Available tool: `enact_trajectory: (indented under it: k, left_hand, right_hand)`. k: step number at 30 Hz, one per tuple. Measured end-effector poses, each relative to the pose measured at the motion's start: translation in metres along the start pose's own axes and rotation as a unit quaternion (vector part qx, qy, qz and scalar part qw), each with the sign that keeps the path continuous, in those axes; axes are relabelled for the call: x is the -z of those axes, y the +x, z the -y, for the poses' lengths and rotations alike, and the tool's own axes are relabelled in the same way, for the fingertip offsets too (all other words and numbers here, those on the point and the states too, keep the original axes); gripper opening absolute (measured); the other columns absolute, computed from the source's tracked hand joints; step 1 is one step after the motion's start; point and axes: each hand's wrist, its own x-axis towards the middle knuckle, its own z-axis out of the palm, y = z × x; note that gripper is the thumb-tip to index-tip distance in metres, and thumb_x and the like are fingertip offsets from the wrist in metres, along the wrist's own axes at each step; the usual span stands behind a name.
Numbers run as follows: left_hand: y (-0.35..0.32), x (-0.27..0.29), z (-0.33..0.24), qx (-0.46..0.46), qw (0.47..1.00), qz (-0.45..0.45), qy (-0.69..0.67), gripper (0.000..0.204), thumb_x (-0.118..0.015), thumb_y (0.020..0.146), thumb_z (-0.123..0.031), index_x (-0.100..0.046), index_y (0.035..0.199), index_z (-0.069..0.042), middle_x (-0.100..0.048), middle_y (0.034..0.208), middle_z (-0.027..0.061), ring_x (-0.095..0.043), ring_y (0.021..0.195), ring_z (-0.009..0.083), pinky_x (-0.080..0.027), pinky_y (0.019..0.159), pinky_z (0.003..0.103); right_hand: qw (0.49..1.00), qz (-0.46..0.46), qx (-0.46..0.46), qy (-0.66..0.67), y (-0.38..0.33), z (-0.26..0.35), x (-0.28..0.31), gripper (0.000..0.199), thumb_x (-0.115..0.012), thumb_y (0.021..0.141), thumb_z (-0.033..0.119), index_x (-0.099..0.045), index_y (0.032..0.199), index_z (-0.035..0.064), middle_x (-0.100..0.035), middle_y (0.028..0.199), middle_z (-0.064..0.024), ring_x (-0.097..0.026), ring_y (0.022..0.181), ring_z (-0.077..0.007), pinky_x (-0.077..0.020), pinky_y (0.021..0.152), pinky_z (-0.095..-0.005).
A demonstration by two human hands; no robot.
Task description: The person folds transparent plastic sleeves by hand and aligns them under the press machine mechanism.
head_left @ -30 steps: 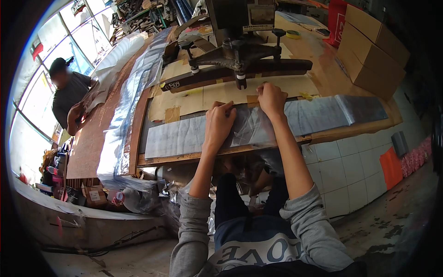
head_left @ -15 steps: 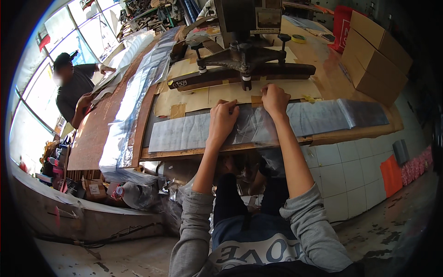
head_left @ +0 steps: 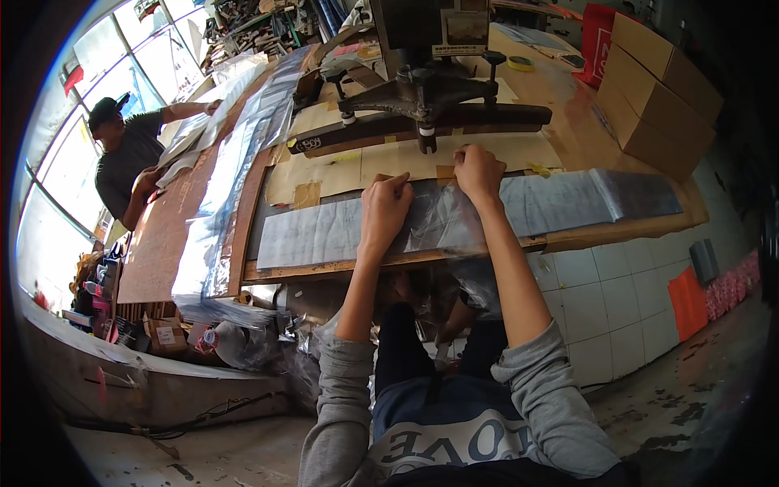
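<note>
My left hand (head_left: 385, 209) and my right hand (head_left: 479, 173) are both closed, fingertips pinched at the far edge of a thin clear plastic film (head_left: 442, 221). The film spans between them and droops over the table's front edge. Beneath it, long strips of cloudy plastic sheet (head_left: 312, 234) lie along the front of the table, stretching out to both sides. Just beyond my fingers is a tan board (head_left: 337, 172) with brown tape patches. Over that board stands a dark metal press (head_left: 422, 109) with a long crossbar, its central prong close to my right hand.
Stacked clear plastic sheets (head_left: 231, 195) cover part of the brown table on the left, where a co-worker (head_left: 134, 150) handles grey sheets. Cardboard boxes (head_left: 657, 101), a red bag (head_left: 596, 40) and a yellow tape roll (head_left: 519, 63) are at the back right.
The co-worker's far arm has stretched out farther over the sheets. My hands keep their pinch on the film with barely any shift; the whole view has moved slightly.
</note>
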Motion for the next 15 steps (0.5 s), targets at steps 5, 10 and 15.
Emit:
enact_trajectory:
  k: [5,10,15]
  left_hand:
    - [0.0004,-0.0011,0.0014,-0.002,1.000,-0.005,0.000,0.026,-0.058,0.077,-0.011,-0.066,0.099,0.001,-0.062,0.085,0.0208,-0.062,0.077,0.0320,-0.048,0.074,0.037]
    - [0.0011,0.0000,0.0011,0.014,1.000,0.001,0.001,0.027,-0.059,0.078,-0.014,-0.066,0.100,-0.001,-0.063,0.086,0.0200,-0.062,0.080,0.0310,-0.047,0.076,0.036]
    - [0.0022,-0.0007,0.0033,0.025,1.000,0.012,0.007,0.028,-0.059,0.079,-0.017,-0.067,0.102,-0.003,-0.063,0.088,0.0197,-0.063,0.083,0.0302,-0.047,0.077,0.035]
  right_hand:
    - [1.000,0.011,-0.002,-0.006,0.0012,0.0011,0.0022,0.019,-0.055,0.083,0.019,-0.065,0.076,0.0042,-0.066,0.076,-0.0154,-0.063,0.078,-0.0330,-0.0378,0.078,-0.0483]
    - [1.000,0.021,-0.002,-0.008,0.0043,0.0003,0.0019,0.020,-0.054,0.083,0.019,-0.066,0.076,0.0044,-0.066,0.077,-0.0154,-0.063,0.078,-0.0332,-0.0381,0.079,-0.0486]
    - [1.000,0.024,-0.006,-0.011,0.0060,-0.0018,0.0005,0.019,-0.055,0.082,0.021,-0.066,0.079,0.0059,-0.066,0.078,-0.0148,-0.063,0.079,-0.0330,-0.0395,0.077,-0.0487]
